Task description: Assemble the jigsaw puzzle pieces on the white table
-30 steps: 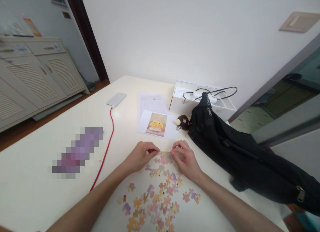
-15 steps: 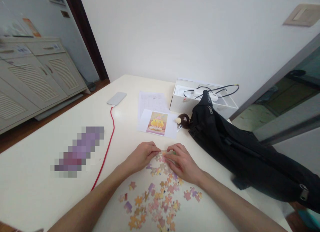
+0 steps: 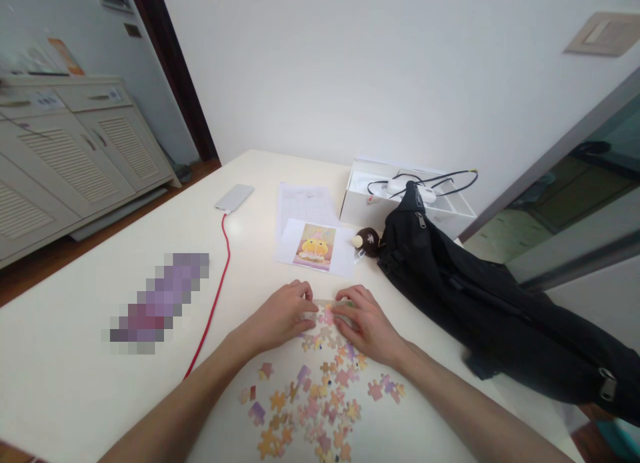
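My left hand (image 3: 289, 315) and my right hand (image 3: 369, 324) rest on either side of a small joined patch of jigsaw pieces (image 3: 326, 314), pink and pale grey. The left thumb and fingers are curled in at the patch's left edge. On the other side, my right thumb and index finger bend against its right edge, covering part of it. Loose jigsaw pieces (image 3: 313, 410) in orange, pink and purple lie spread below the hands, nearer to me. A printed picture (image 3: 315, 246) of a yellow figure lies on white paper beyond my hands.
On the right lies a black bag (image 3: 465, 283), with a small brown plush (image 3: 369, 241) beside it. Behind is a white box (image 3: 367, 203) with cables. A red cable (image 3: 220, 286) runs to a pale power bank (image 3: 235, 197). A pixelated purple patch (image 3: 167, 296) is at left.
My left hand has shifted slightly left and its thumb and index finger have parted from their pinch. More of the joined pieces shows. My right hand has barely moved.
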A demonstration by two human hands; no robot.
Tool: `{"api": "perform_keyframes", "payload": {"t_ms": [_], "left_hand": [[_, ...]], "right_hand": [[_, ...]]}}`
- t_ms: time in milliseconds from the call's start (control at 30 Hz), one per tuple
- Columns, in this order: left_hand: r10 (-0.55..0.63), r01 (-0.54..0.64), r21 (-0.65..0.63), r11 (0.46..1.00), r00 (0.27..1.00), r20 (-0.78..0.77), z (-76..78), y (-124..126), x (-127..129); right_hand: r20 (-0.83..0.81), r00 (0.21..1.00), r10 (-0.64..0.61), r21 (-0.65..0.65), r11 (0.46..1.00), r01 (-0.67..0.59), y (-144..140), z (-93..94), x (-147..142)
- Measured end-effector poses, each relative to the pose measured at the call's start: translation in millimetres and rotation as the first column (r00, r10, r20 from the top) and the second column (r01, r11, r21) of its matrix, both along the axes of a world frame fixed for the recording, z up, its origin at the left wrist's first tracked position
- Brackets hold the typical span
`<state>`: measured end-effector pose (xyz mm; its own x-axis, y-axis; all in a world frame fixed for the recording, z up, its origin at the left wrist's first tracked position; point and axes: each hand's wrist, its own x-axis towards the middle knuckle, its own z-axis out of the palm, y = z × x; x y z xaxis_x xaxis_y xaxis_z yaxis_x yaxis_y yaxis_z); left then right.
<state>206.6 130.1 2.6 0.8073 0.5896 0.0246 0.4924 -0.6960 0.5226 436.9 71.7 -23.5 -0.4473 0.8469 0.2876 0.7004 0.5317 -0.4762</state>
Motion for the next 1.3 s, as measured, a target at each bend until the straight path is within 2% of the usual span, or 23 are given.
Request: {"api": "perform_keyframes", "payload": {"t_ms": [233,433,600,833,1300], "left_hand": [[0.02,-0.017,0.05,0.999,0.998,-0.058,-5.8,-1.3,5.4],[0.003,-0.003,0.039,0.999,1.0,-0.019,-10.3,-1.2,7.3],[0.0,0.001,0.03,1.0,0.999,-0.042,-6.5,-2.7,7.5],[-0.043,0.042,0.036,0.998,0.998,0.034,-4.7,-3.9,7.8],[-0.124,0.129,0.178,0.976,0.992,-0.04,-13.0,-7.4,9.4]], "right_hand": [[-0.001,1.0,-0.002,0.002,1.0,0.002,-0.4,-0.5,-0.5],[0.013,1.0,0.007,-0.003,1.0,-0.007,-0.4,-0.5,-0.3],[0.028,1.0,0.001,0.003,1.0,-0.001,0.1,-2.0,0.0],[0.001,1.0,0.012,0.018,1.0,-0.012,-0.2,-1.1,-0.2],[-0.009,0.999,0.046,0.085,0.995,-0.045,0.2,-6.3,1.3]]}}
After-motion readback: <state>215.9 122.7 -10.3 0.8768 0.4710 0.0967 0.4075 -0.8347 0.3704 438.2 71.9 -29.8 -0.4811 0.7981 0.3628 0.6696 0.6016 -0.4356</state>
